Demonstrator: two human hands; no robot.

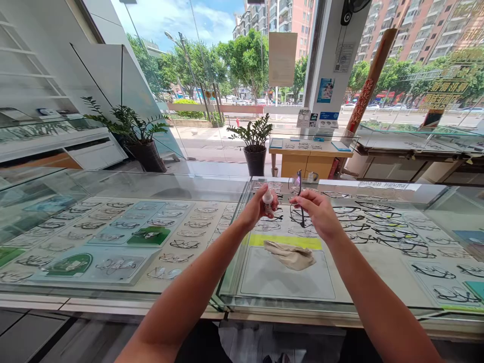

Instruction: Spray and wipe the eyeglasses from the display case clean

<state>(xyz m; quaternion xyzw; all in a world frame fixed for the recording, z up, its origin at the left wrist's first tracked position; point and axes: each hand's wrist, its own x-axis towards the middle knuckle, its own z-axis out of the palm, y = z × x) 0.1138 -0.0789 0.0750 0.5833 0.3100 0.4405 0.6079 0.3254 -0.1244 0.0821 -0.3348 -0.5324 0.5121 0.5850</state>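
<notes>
My left hand is closed around a small spray bottle with a white top, held upright above the glass counter. To its right, my right hand pinches a pair of dark-framed eyeglasses, turned on end so that one lens points up. The bottle and the eyeglasses are a short gap apart. Below both hands a crumpled beige cloth lies on a pale rectangular mat with a yellow-green strip along its far side.
The glass display counter spans the view, with rows of eyeglasses inside on the left and more frames on the right. Beyond stand a potted plant, a wooden cabinet and large windows onto a street.
</notes>
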